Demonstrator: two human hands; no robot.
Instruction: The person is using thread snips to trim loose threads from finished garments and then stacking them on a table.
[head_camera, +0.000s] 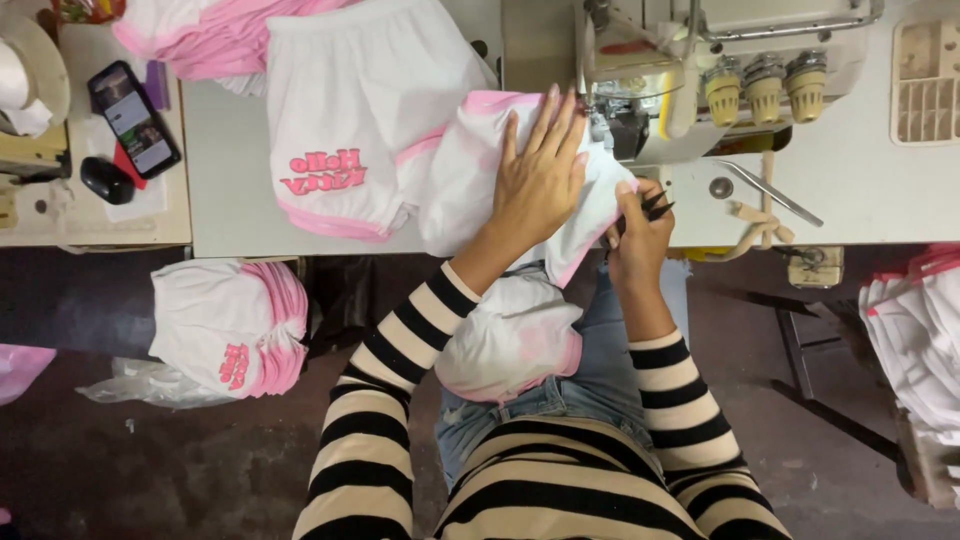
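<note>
A lit phone screen (134, 118) lies on the far-left side table (60, 225).

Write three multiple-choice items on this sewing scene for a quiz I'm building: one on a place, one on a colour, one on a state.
1. Where is the left hand?
A. flat on the garment
B. on the phone
C. in the lap

2. What colour is the garment's trim?
A. blue
B. pink
C. green

3. How is the right hand?
A. open flat
B. out of view
C. pinched on small dark snips

A: its palm is spread on the white cloth by the sewing machine.
B: its hems are pink.
C: dark tips stick out of its fingers.
</note>
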